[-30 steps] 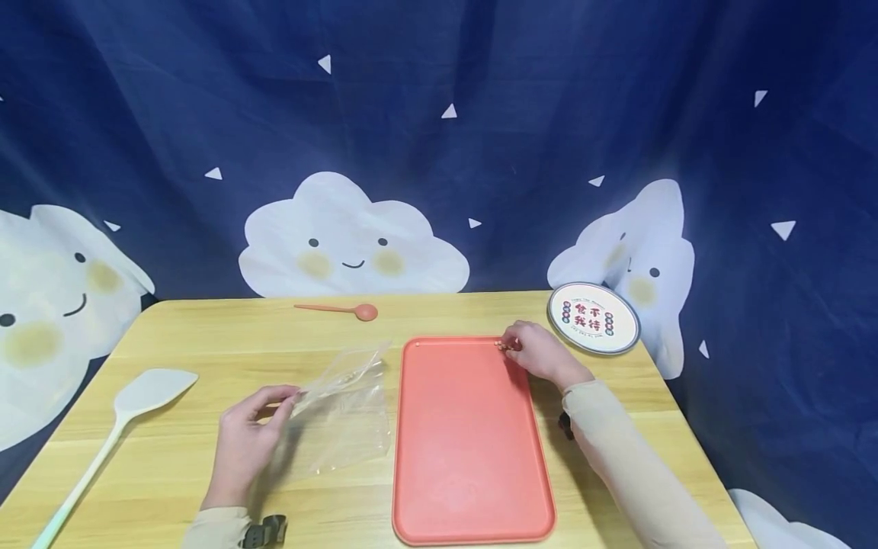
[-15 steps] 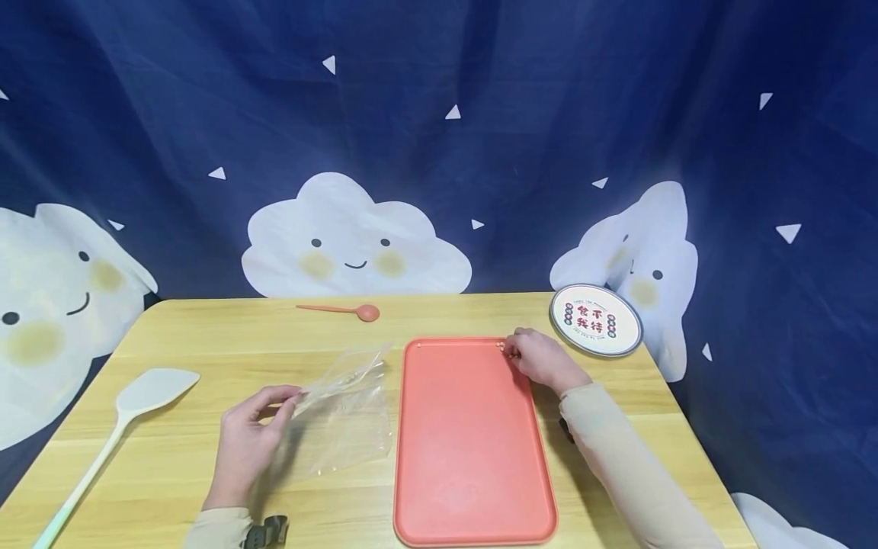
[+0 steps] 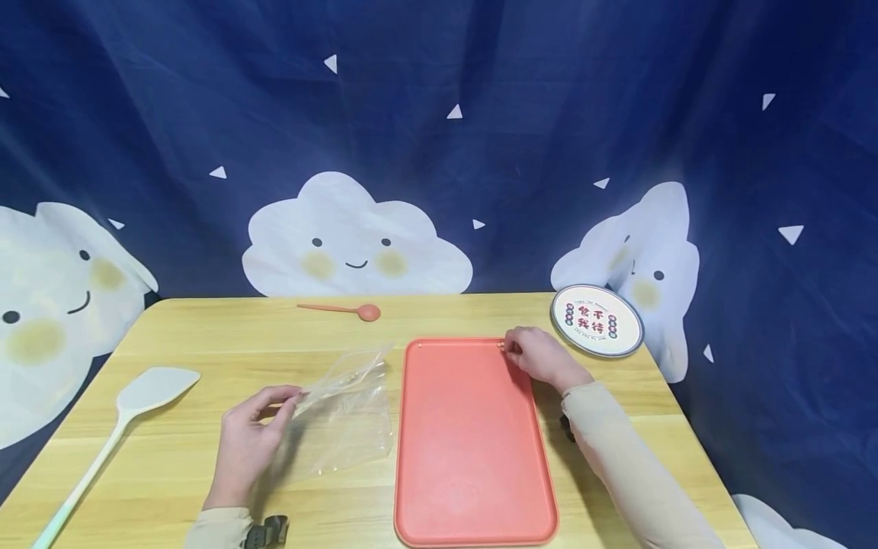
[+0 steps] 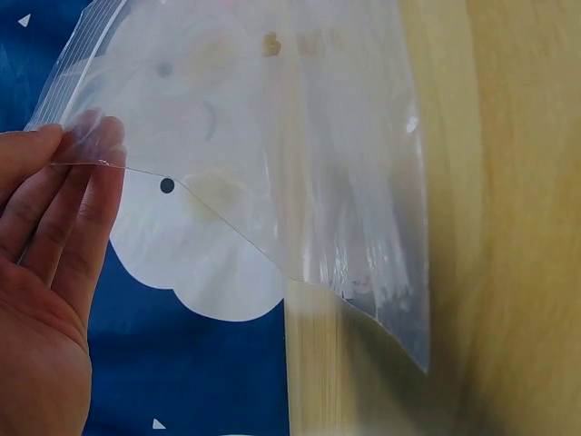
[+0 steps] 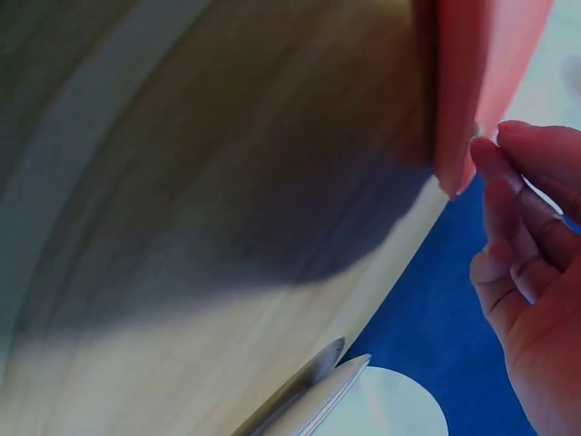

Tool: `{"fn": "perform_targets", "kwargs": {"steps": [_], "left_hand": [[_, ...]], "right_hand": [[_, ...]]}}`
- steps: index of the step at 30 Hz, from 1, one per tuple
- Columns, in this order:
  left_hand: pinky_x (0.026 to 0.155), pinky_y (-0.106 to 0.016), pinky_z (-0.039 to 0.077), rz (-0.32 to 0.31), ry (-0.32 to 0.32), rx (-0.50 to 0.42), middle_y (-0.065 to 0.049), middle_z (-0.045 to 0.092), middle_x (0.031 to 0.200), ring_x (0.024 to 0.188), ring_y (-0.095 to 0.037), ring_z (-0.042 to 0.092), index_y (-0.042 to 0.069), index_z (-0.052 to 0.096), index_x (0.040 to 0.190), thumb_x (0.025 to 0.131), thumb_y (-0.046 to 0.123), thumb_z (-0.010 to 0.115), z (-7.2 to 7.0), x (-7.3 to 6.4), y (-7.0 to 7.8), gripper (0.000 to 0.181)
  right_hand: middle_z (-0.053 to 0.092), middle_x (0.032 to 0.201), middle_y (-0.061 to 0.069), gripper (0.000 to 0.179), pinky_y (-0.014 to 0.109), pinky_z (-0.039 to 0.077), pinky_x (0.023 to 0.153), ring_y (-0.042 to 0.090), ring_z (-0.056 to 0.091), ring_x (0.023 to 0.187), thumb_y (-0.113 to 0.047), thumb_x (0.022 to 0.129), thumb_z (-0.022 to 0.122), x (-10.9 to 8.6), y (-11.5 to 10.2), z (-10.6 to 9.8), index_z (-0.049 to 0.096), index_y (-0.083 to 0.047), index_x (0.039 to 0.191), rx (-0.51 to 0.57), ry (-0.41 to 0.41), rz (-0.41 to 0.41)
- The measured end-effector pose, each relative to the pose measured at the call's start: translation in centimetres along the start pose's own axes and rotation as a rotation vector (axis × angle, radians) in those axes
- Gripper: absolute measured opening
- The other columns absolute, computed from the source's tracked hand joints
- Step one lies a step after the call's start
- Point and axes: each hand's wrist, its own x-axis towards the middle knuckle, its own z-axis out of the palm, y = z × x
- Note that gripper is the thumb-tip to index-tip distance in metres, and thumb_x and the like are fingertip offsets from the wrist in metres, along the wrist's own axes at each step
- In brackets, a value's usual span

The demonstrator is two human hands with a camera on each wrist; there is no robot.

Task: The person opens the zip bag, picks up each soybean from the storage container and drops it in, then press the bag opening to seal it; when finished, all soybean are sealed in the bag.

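Some small pieces [image 3: 501, 346] lie in the red tray [image 3: 473, 442], far end.

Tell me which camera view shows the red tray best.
The head view: the red tray sits fully in frame, only its far right corner hidden by the right hand. The right wrist view catches just an edge and corner; the left wrist view, none.

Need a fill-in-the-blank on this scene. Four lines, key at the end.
1. The left hand pinches a clear plastic ____.
2. The right hand is at the far ____ corner of the red tray.
3. The white spatula lies to the ____ of the left hand.
4. Near the far edge of the table lies a small red ____.

Missing words: bag; right; left; spoon.
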Motion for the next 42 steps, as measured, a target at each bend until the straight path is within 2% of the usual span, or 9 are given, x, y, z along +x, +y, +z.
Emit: {"fn": "perform_targets", "kwargs": {"steps": [5,9,16,21,25,30,36,42], "left_hand": [[0.063,-0.009,0.052,-0.018,0.001,-0.003,-0.009,0.074,0.088,0.074,0.006,0.062,0.006,0.076,0.086,0.077,-0.016,0.076,0.0,0.0,0.0,0.023],[0.062,-0.008,0.052,-0.021,0.002,0.003,-0.011,0.073,0.086,0.073,0.007,0.062,0.004,0.075,0.085,0.075,-0.018,0.075,0.1,0.0,-0.1,0.025],[0.063,-0.008,0.051,0.021,0.014,-0.004,-0.016,0.072,0.083,0.073,0.007,0.062,-0.001,0.073,0.082,0.071,-0.024,0.074,0.2,0.0,0.0,0.026],[0.063,-0.007,0.051,0.054,0.013,0.004,-0.014,0.072,0.083,0.074,0.007,0.062,0.000,0.074,0.083,0.070,-0.024,0.074,0.2,0.2,0.0,0.028],[0.063,-0.008,0.052,0.087,0.010,-0.001,-0.015,0.072,0.082,0.075,0.005,0.063,-0.002,0.072,0.082,0.069,-0.026,0.073,0.2,0.2,1.0,0.028],[0.062,-0.009,0.052,0.079,0.015,-0.013,-0.017,0.071,0.080,0.072,0.004,0.063,-0.004,0.072,0.081,0.069,-0.028,0.071,0.2,0.3,2.3,0.027],[0.064,-0.008,0.051,0.073,0.014,-0.003,-0.014,0.072,0.081,0.075,0.006,0.063,-0.001,0.073,0.082,0.070,-0.026,0.073,0.5,0.1,1.1,0.027],[0.065,-0.008,0.051,0.054,0.005,-0.008,-0.013,0.072,0.083,0.077,0.007,0.062,0.000,0.073,0.083,0.071,-0.024,0.073,0.6,-0.1,0.3,0.027]], "right_hand": [[0.063,0.080,-0.004,0.005,0.036,0.053,0.072,0.016,0.059,0.075,-0.008,0.087,0.073,0.3,-0.6,-0.4,0.069,-0.010,0.088,0.074,0.034,0.021],[0.061,0.081,-0.004,0.005,0.034,0.052,0.070,0.015,0.057,0.075,-0.005,0.087,0.073,0.5,-1.8,-0.7,0.069,-0.006,0.091,0.189,0.085,0.004],[0.064,0.087,-0.004,0.005,0.033,0.053,0.073,0.014,0.059,0.082,-0.006,0.089,0.072,1.5,-5.6,-1.4,0.070,-0.006,0.093,0.454,0.169,-0.025],[0.065,0.086,-0.006,0.005,0.033,0.052,0.072,0.013,0.059,0.081,-0.008,0.089,0.072,2.4,-8.5,-1.3,0.072,-0.011,0.093,0.590,0.166,-0.047],[0.065,0.085,-0.008,0.006,0.032,0.053,0.071,0.011,0.059,0.081,-0.010,0.089,0.072,3.2,-10.9,-0.9,0.073,-0.013,0.094,0.628,0.132,-0.074],[0.066,0.087,-0.008,0.008,0.032,0.054,0.072,0.009,0.060,0.080,-0.009,0.090,0.071,4.4,-14.2,-0.4,0.073,-0.008,0.097,0.676,0.108,-0.152],[0.068,0.087,-0.003,0.007,0.027,0.053,0.070,0.006,0.059,0.081,-0.007,0.089,0.071,5.8,-17.5,0.6,0.072,-0.006,0.096,0.720,0.092,-0.239],[0.065,0.084,-0.010,0.006,0.019,0.051,0.070,0.001,0.058,0.080,-0.006,0.089,0.071,6.8,-20.1,2.0,0.072,-0.009,0.094,0.684,0.049,-0.257]]}}
